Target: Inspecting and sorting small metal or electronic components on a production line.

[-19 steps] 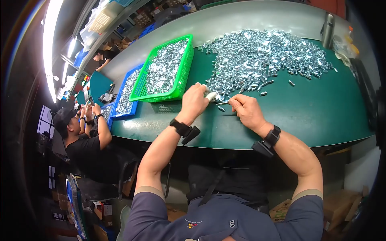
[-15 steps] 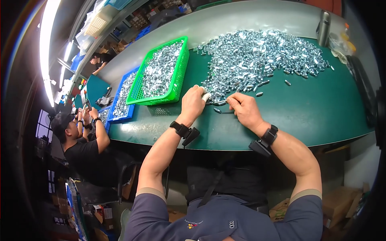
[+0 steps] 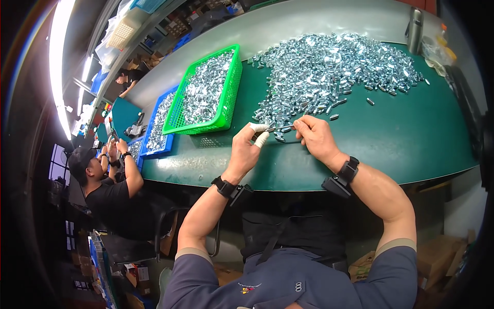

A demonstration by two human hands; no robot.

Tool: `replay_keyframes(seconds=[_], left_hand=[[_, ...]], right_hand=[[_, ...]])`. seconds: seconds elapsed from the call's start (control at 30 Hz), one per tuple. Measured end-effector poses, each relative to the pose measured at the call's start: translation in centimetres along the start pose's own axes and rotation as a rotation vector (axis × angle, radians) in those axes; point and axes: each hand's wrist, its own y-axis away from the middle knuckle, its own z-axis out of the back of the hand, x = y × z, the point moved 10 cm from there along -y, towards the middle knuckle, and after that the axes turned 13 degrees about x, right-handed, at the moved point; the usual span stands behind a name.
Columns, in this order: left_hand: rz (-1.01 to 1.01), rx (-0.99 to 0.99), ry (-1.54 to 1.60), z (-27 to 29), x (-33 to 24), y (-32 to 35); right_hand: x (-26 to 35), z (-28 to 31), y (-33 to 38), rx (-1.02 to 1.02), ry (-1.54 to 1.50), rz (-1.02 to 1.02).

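Note:
White covers wrap the thumb and a finger of my left hand (image 3: pixel 246 150). Those two fingertips pinch a small shiny metal piece (image 3: pixel 271 130), mostly hidden between them. From the right, my right hand (image 3: pixel 316 137) is closed on a thin rod-like tool (image 3: pixel 286 126), whose far end points at the piece in my left fingers; whether they touch I cannot tell. Just below the tool, a few loose metal pieces (image 3: pixel 279 137) lie on the green table top (image 3: pixel 360 149). Beyond both hands spreads a large heap of small silvery metal pieces (image 3: pixel 324 72).
Left of the heap, a green plastic basket (image 3: pixel 226 116) full of similar pieces sits beside a blue tray (image 3: pixel 156 151), also filled. A metal flask (image 3: pixel 414 31) stands at the back right. Another person (image 3: pixel 110 175) works at the left, with one more (image 3: pixel 128 80) farther off.
My left hand has drawn back from the heap's edge, opening toward the right with a metal piece in its fingertips. My right hand has brought the rod up to it.

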Motion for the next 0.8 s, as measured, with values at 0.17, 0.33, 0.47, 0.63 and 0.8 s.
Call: replay_keyframes(seconds=[0.17, 0.33, 0.47, 0.63, 0.8], left_hand=[[0.034, 0.029, 0.144, -0.9, 1.0, 0.2], [0.042, 0.039, 0.122, -0.7, 1.1, 0.2], [0.024, 0.053, 0.075, -0.9, 0.8, 0.1], [0.017, 0.088, 0.089, -1.9, 0.2, 0.1], [0.054, 0.103, 0.273, -3.5, 1.0, 0.5]], right_hand=[[-0.9, 0.2, -0.3, 0.014, -0.075, -0.008], [0.9, 0.2, 0.1, -0.001, 0.072, 0.035], [2.8, 0.0, 0.6, -0.036, 0.298, 0.181], [2.0, -0.3, 0.2, 0.017, 0.251, 0.135], [-1.5, -1.7, -0.1, 0.195, -0.065, -0.154]])
